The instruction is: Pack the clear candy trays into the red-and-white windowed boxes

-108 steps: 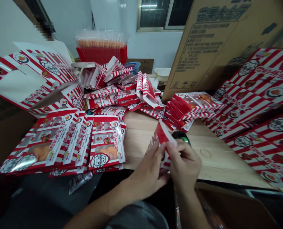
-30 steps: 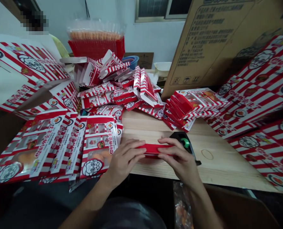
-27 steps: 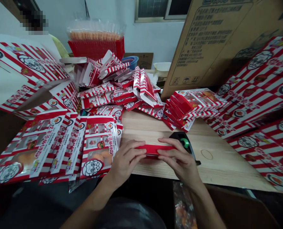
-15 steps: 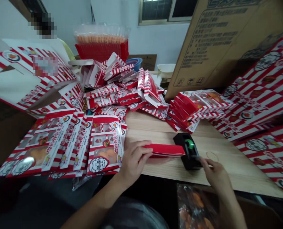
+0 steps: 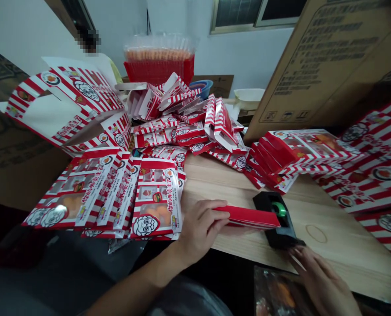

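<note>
In the head view I see the left hand (image 5: 200, 232) at the near end of a flat red box (image 5: 248, 217). Its fingers (image 5: 211, 214) are pressed together and curled over that end, so the box is in its hold, over the worktop (image 5: 347, 245). The far end of the box lies against a black tape dispenser (image 5: 276, 219) with a green core. The right hand (image 5: 324, 281) is low, just beside the base of the dispenser; its fingers (image 5: 301, 259) are a little spread and pinch nothing (the thumb I cannot see well). In my judgement, a straight and level hold with the left hand is best here, because the thin box can slip on the dispenser. Left of the hand lie striped packs (image 5: 156, 197) in a row, and stacked packs (image 5: 297, 151) lie behind the dispenser.
</note>
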`<state>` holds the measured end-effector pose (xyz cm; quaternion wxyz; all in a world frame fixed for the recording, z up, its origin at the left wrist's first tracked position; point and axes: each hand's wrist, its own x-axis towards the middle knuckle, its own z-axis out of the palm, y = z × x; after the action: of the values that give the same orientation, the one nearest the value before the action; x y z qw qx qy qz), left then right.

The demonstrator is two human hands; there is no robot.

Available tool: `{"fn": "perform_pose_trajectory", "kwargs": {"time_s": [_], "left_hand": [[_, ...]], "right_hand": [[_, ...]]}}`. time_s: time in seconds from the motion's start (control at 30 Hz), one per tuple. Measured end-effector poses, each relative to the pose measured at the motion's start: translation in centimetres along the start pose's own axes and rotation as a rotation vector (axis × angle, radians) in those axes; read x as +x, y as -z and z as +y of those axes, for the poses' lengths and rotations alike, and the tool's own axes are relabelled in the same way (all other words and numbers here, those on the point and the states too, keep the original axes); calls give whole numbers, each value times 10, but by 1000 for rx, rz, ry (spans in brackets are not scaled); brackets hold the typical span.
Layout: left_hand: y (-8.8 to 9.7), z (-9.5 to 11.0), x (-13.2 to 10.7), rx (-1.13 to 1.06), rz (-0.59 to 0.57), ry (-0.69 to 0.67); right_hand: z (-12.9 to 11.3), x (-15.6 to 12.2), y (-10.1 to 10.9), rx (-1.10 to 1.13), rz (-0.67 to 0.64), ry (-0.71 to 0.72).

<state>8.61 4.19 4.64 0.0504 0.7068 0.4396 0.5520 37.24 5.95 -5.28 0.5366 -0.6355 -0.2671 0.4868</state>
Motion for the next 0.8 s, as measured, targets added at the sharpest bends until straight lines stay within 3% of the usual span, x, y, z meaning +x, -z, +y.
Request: {"fn": "perform_pose_trajectory", "kwargs": {"time_s": [0.17, 0.27, 0.37, 0.47, 0.57, 0.63, 0.7, 0.8], "left_hand": [[-2, 0, -3, 6, -1, 15], [-2, 1, -4, 13, 4, 16], [-1, 1, -4, 19, -8, 17], [-2, 2, -4, 27, -19, 30], [-3, 2, -5, 34, -23, 40], [-2, 4, -5, 41, -29, 34], [-1, 5, -6, 51, -36, 21], [1, 7, -5, 75, -46, 10]], "right_hand": [[22, 8, 4, -703, 129, 272], [19, 9, 2, -855, 140, 248], [3, -6, -1, -726, 134, 134], [-20, -44, -16, -501, 177, 158], [-45, -94, -49, -279, 126, 237], [-61, -120, -78, -73, -82, 294], [-72, -133, -107, 64, -206, 361], [-78, -133, -138, 136, -220, 334]]}}
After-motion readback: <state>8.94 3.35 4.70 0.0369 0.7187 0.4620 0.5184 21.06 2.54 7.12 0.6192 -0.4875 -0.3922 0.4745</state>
